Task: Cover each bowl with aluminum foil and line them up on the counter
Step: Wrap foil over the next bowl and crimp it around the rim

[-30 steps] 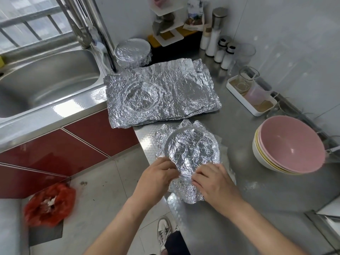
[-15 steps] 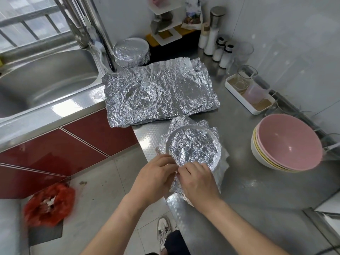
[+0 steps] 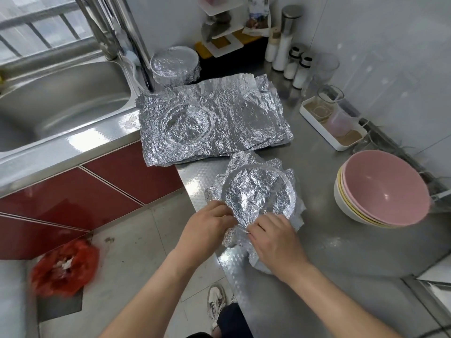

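At counter edge, both hands pinch foil w/ bowl hidden underneath.

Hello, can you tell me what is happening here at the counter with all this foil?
A person is wrapping a bowl in foil at the counter's near edge. The left hand and right hand pinch the foil at its near rim. One covered bowl stands behind by the sink. A stack of crumpled foil sheets lies between them. A stack of uncovered bowls, pink on top, waits at the right.
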Available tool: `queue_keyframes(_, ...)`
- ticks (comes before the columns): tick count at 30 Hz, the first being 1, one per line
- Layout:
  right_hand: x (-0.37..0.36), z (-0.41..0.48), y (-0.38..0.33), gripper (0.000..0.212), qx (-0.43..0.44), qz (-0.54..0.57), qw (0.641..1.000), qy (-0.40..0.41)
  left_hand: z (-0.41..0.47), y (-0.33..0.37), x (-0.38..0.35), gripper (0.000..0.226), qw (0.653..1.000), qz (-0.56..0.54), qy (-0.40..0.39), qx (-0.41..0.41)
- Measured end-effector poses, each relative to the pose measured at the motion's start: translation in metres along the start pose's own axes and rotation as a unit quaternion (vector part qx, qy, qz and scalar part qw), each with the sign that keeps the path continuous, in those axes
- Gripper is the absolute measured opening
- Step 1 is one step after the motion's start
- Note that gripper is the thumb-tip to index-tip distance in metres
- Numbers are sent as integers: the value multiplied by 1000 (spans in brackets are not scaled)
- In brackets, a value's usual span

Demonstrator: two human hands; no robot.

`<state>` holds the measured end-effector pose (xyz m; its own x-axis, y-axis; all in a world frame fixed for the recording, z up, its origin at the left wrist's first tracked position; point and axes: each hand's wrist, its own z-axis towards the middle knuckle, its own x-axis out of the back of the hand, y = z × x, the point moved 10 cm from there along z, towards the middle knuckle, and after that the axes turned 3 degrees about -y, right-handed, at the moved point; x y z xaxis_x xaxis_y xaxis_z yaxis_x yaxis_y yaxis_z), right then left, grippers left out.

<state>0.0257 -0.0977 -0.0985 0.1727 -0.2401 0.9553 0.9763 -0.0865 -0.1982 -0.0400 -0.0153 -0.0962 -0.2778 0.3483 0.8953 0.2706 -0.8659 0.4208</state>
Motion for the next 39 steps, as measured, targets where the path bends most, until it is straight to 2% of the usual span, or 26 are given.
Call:
queue_keyframes(5,2,3,-5,22,10,-12,1000,23,-1,-1,1,19,1000,5,12,-5)
queue_keyframes(10,-2,8,-10,19,-43,2,999,23,-2,8,8,37,1000,-19,8,16)
queue_keyframes(12,-3,11,-10,14,-57,33,998,12,-3,14,10,31,999,-26,9,18)
queue_keyframes(14,-1,9,-6,21,-54,58,997,-4,-4,14,11,18,999,-24,18,14)
queue_keyframes(18,11,-5,9,21,-12,63,998,-7,-4,9,8,19,1000,-18,5,-1)
queue_keyframes(21,12,-8,22,16,3,56,998,-14,-2,1,5,6,1000,-19,3,13)
queue_keyframes(25,9,-5,15,16,18,42,999,-5,0,-9,9,11,999,-27,8,44)
queue_keyframes(27,9,-3,9,19,15,38,999,5,0,0,8,11,999,-35,-4,26)
queue_keyframes(29,7,-1,5,19,8,32,999,12,0,11,4,21,999,-34,-20,2)
queue_keyframes(32,2,1,1,11,2,28,1000,10,2,17,2,26,999,-24,-12,-20)
queue_keyframes(34,0,1,2,5,-4,27,1000,11,3,20,2,24,999,-7,6,-36)
queue_keyframes(39,-2,3,3,10,-19,31,999,27,0,26,2,7,995,30,58,-73)
